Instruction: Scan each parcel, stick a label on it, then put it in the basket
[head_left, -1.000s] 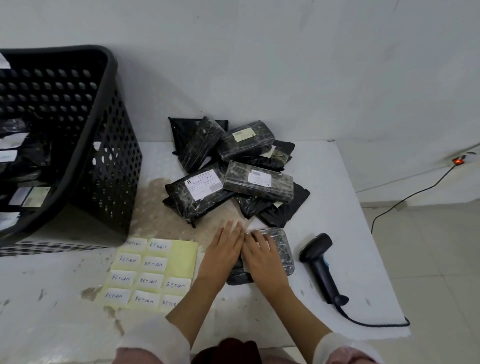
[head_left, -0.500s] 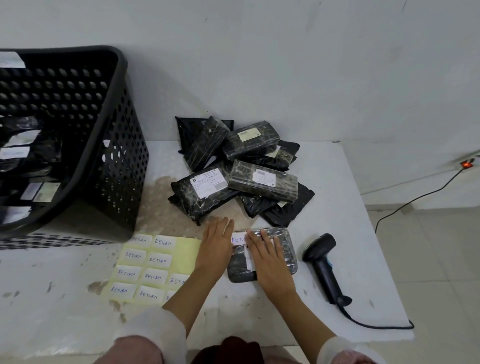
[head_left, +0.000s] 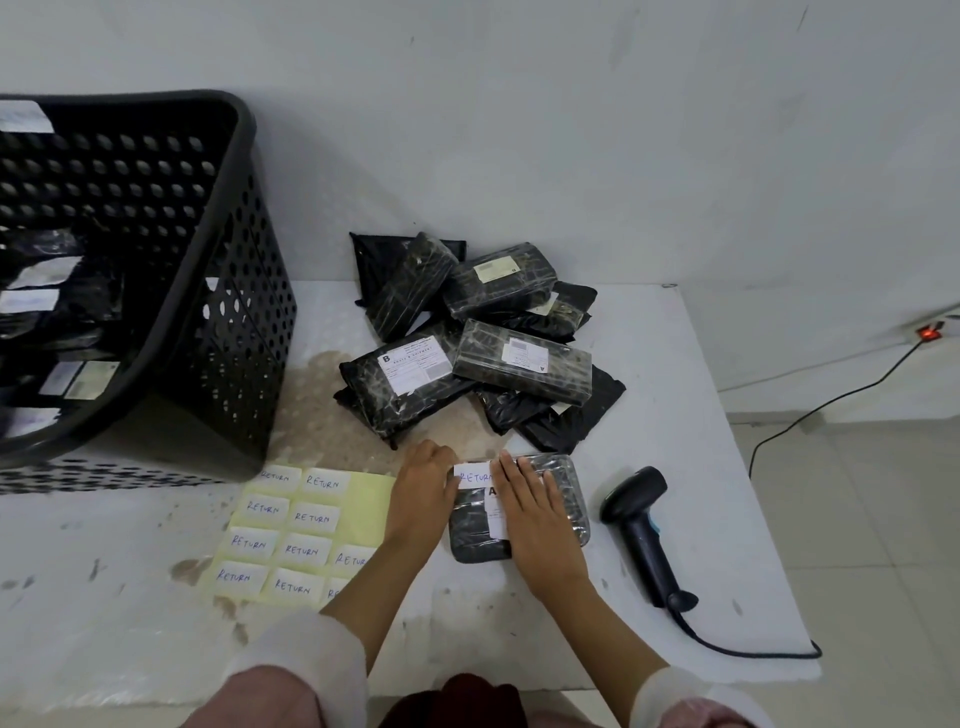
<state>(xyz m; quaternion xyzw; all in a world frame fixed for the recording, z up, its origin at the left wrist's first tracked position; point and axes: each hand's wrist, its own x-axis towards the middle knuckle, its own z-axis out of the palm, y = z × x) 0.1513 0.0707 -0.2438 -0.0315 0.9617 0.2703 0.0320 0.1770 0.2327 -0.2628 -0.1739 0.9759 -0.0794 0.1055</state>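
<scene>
The white desk (head_left: 701, 467) carries everything in reach, its surface stained and scuffed around the hands. Far to the left of the left hand, the tall black basket (head_left: 223, 291) with perforated walls stands on the desk's far left part; dark parcels with pale labels already lie inside it. Straight beyond both hands, toward the wall, sits the pile of black wrapped parcels (head_left: 478, 343), several showing white address stickers, stacked loosely over one another. Just left of the left hand lies the yellow label sheet (head_left: 306, 530), its white stickers each marked RETURN in handwriting, with some spaces on its right side already peeled bare. Under the hands lies the parcel (head_left: 566, 493) being worked on, flat on the desk near the front edge, wrapped in shiny plastic. To the right of the right hand, apart from it, the black barcode scanner (head_left: 641, 530) rests on its side, its cable trailing off toward the desk's front right corner. The left hand (head_left: 423, 493) lies flat and open at the parcel's left edge; the right hand (head_left: 535, 514) presses flat and open on top of it. Between their fingertips sits the RETURN label (head_left: 474, 475), on the parcel's far left corner.
</scene>
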